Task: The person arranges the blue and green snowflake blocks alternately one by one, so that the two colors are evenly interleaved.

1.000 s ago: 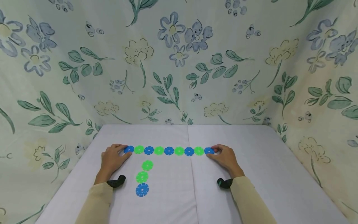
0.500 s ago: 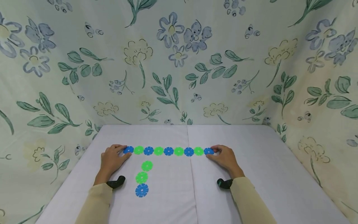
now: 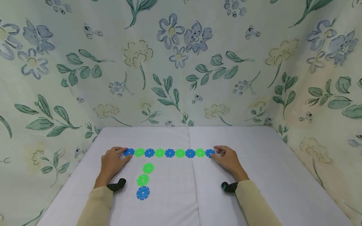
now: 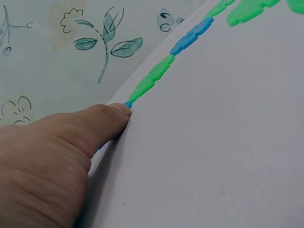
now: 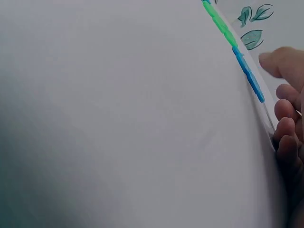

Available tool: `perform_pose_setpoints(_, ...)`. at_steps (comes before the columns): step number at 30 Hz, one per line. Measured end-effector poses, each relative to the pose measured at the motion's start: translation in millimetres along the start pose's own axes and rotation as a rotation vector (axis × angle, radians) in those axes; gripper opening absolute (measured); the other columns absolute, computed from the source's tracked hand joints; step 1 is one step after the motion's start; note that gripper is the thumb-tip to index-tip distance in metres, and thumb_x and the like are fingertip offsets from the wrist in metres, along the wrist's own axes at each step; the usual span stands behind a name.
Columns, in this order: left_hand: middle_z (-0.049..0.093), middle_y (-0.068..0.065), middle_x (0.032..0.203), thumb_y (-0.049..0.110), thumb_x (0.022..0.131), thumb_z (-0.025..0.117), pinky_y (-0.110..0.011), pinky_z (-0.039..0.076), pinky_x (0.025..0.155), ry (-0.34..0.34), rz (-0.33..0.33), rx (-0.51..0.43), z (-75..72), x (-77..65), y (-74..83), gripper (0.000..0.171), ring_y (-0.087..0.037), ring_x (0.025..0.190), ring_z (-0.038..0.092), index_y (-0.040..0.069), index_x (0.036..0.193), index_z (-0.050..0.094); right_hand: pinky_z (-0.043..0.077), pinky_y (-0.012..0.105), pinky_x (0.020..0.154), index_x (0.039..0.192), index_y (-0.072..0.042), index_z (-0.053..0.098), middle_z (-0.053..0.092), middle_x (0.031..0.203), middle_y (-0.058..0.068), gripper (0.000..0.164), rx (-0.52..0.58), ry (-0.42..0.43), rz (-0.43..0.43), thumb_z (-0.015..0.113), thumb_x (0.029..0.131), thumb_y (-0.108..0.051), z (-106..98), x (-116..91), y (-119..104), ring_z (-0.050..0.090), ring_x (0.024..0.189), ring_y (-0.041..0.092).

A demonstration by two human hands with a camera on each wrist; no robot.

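Disc row [image 3: 167, 153] leaves room to table's far edge [image 3: 232, 128].

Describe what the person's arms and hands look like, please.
The left sleeve and right sleeve are long, plain beige. The left hand and right hand wear no gloves. A small black device with a rounded end juts from the inner side of each wrist.

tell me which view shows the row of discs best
The head view, since the whole row of discs shows. Left wrist: one end, partly behind the left hand; right wrist: only the other end.
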State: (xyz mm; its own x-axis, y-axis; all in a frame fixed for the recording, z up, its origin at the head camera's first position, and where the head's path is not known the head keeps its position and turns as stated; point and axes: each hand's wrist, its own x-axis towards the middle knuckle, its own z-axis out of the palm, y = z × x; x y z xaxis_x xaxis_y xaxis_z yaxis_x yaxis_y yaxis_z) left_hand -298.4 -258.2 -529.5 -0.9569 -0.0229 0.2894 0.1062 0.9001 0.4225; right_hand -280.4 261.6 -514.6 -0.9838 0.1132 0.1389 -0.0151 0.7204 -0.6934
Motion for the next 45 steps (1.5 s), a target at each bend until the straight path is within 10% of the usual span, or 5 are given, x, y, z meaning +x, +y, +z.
perform_pose_setpoints(12,0.056,-0.022,0.137,0.046,0.089,0.072,-0.060,0.034,0.091,-0.004,-0.016,0.008,0.4,-2.4,-0.5,0.059,-0.045,0.122,0.050,0.011,0.135,0.064,0.047,0.026,0.070,0.130,-0.021,0.065,0.062,0.117,0.007,0.040,0.071,0.029,-0.058,0.073,0.092,-0.032,-8.3,-1.6,-13.7,0.056,0.091,0.019)
perform_pose_setpoints(25,0.055,-0.021,0.139,0.050,0.090,0.070,-0.058,0.033,0.091,-0.010,-0.004,0.000,-1.2,-0.9,-0.6,0.060,-0.043,0.123,0.050,0.013,0.136,0.063,0.050,0.026,0.068,0.126,-0.021,0.069,0.061,0.123,0.002,0.039,0.140,0.085,-0.304,0.078,0.089,-0.029,-29.3,-7.7,-81.3,0.057,0.088,0.017)
perform_pose_setpoints(45,0.057,-0.020,0.136,0.049,0.089,0.071,-0.058,0.034,0.090,0.007,-0.009,-0.002,0.0,-1.0,-1.1,0.057,-0.042,0.121,0.052,0.014,0.134,0.065,0.052,0.028,0.066,0.128,-0.021,0.068,0.063,0.117,0.002,0.043,0.226,0.046,-0.443,0.079,0.088,-0.028,-13.2,-23.1,-139.5,0.060,0.085,0.014)
